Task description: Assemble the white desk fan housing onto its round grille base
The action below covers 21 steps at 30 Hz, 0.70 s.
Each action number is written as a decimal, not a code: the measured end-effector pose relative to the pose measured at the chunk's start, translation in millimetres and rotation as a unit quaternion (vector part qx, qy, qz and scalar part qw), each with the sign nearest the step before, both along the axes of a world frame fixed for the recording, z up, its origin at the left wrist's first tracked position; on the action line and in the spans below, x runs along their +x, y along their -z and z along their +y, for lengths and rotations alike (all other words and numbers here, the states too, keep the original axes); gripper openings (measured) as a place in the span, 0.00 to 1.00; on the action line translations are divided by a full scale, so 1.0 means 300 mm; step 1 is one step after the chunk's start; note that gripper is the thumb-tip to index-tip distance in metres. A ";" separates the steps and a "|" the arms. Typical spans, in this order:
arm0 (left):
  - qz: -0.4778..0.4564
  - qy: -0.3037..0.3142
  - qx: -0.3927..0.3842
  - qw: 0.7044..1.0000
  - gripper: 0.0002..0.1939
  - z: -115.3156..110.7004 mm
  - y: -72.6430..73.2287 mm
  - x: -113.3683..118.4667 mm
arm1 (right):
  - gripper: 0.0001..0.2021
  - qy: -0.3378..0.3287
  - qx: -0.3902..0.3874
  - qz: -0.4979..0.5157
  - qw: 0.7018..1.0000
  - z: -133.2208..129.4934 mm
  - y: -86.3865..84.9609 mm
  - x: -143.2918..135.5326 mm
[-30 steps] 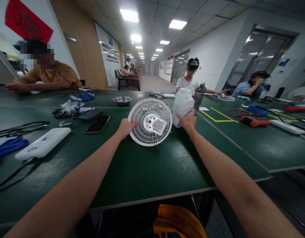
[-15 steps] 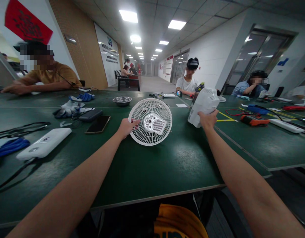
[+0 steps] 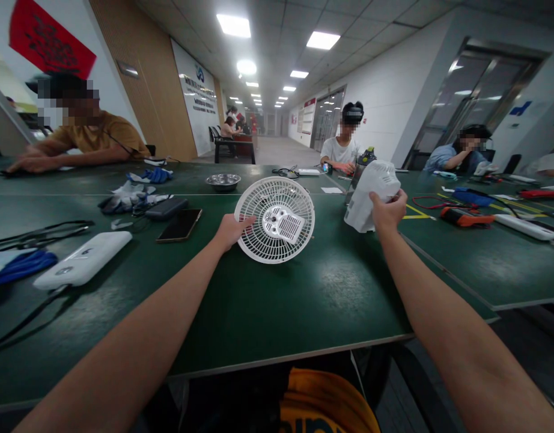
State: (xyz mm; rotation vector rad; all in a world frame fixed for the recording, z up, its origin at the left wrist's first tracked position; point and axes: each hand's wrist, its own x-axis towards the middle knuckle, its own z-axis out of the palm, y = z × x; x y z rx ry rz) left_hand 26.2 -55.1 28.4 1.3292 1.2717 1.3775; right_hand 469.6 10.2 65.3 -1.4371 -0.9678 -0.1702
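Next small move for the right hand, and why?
Probably settle the white, boxy plastic housing on the flat green tabletop and loosen the fingers: the right hand holds it well apart from the round white plastic grille in the left hand.

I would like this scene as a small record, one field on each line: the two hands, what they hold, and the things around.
left hand: grips the left rim of a round white fan cover
right hand: holds a white plastic casing, tilted
behind casing: bottle, partly hidden
left of fan cover: phone, white device
beyond fan cover: metal bowl
surface: green table
unclear: whether the fan cover touches the table
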 end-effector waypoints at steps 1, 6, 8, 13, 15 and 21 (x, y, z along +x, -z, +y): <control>-0.002 -0.001 0.002 1.000 0.09 -0.001 -0.001 0.000 | 0.35 -0.006 0.009 0.003 1.000 0.005 0.002 0.003; -0.002 -0.009 -0.008 1.000 0.09 -0.002 -0.003 0.002 | 0.37 -0.006 0.033 -0.002 0.999 0.004 0.004 0.009; -0.002 -0.011 -0.006 1.000 0.09 0.001 -0.002 0.002 | 0.38 0.021 0.042 -0.023 0.999 -0.014 -0.009 -0.002; -0.007 -0.012 -0.002 1.000 0.10 -0.008 -0.008 0.009 | 0.39 0.006 0.117 -0.112 0.987 -0.073 -0.064 -0.096; -0.004 -0.013 -0.010 1.000 0.10 -0.018 -0.017 0.015 | 0.40 -0.056 0.117 -0.108 0.986 -0.089 -0.070 -0.162; -0.001 -0.012 -0.021 1.000 0.09 -0.030 -0.030 0.019 | 0.33 -0.215 -0.145 -0.132 0.957 -0.099 0.035 -0.342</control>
